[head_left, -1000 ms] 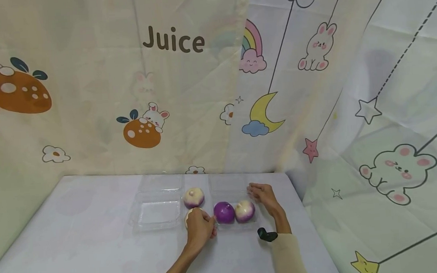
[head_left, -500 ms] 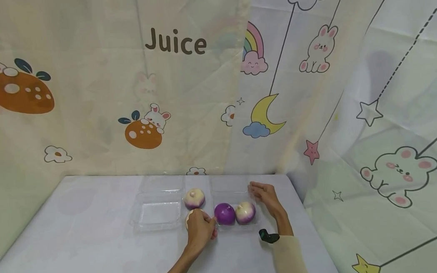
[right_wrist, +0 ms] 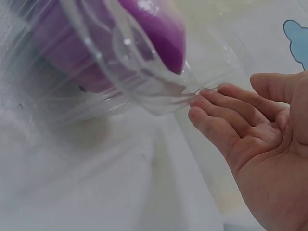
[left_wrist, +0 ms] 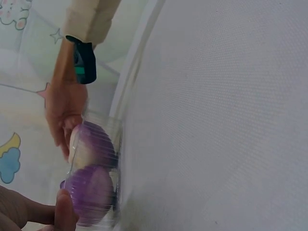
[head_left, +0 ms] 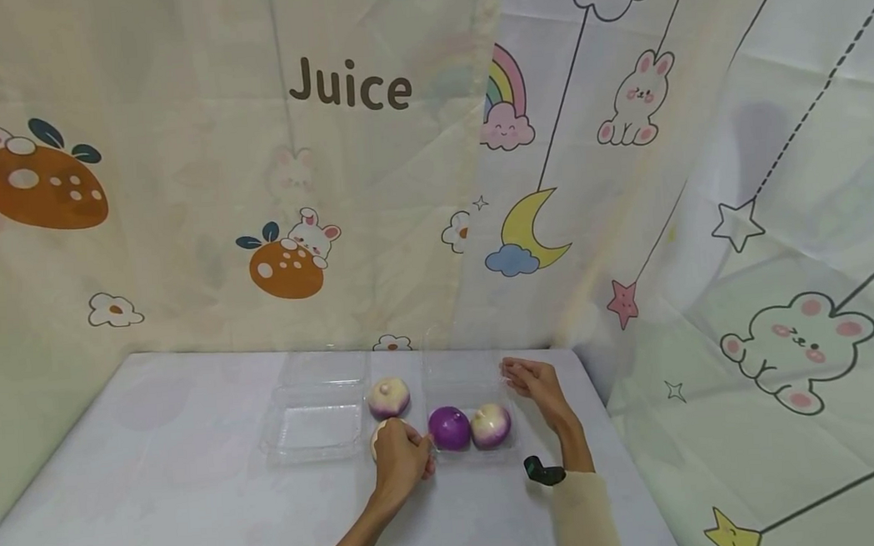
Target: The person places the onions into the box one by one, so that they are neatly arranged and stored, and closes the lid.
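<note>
Head view: a clear plastic container [head_left: 478, 457] holds two round bulbs, a glossy, deep purple bulb [head_left: 449, 428] at nine o'clock inside and a cream bulb blushed purple [head_left: 490, 426] at three, side by side. With that container as the clock's centre, its transparent lid [head_left: 461, 365] stands open at twelve. A left hand [head_left: 403, 456] works at eight o'clock, fingers bent and tips at the container's edge; whether they pinch it cannot be told. At two o'clock, a right hand [head_left: 536, 386] touches the plastic with nearly straight fingertips, its thumb held apart in the right wrist view. Outside the container, a pale, purple-based bulb [head_left: 389, 398] sits on the white table [head_left: 226, 503] at ten o'clock, and another bulb [head_left: 375, 437], mostly hidden behind the left hand, at nine. Farther out at nine lies a second clear container [head_left: 319, 430], opened flat. Dark lettering on the backdrop [head_left: 198, 179], toward eleven, reads "Juice [head_left: 350, 84]."
</note>
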A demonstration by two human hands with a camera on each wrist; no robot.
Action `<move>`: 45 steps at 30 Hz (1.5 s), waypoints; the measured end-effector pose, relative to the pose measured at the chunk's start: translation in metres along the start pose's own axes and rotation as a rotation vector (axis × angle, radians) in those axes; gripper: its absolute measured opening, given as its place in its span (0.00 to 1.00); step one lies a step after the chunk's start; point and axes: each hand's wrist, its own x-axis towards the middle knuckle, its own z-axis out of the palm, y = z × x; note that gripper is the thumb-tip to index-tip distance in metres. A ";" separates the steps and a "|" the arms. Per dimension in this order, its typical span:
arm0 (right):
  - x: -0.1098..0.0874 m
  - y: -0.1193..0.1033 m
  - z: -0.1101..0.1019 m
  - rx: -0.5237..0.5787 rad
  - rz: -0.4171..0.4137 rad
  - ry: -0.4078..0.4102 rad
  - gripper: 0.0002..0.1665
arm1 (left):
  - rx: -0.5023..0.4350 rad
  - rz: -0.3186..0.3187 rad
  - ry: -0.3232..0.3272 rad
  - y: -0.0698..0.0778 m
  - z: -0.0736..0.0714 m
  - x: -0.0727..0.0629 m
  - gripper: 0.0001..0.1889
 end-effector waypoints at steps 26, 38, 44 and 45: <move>-0.008 -0.006 -0.005 -0.040 -0.064 -0.030 0.30 | -0.061 -0.050 -0.006 0.004 0.000 -0.001 0.14; -0.008 -0.003 -0.007 0.035 -0.102 0.011 0.36 | -0.039 -0.037 -0.002 0.006 -0.001 -0.001 0.13; -0.010 -0.005 -0.006 0.038 -0.099 0.069 0.35 | -0.042 -0.035 -0.009 0.006 0.000 -0.001 0.13; -0.010 -0.005 -0.006 0.037 -0.101 0.075 0.35 | -0.041 -0.034 -0.009 0.006 0.000 -0.001 0.13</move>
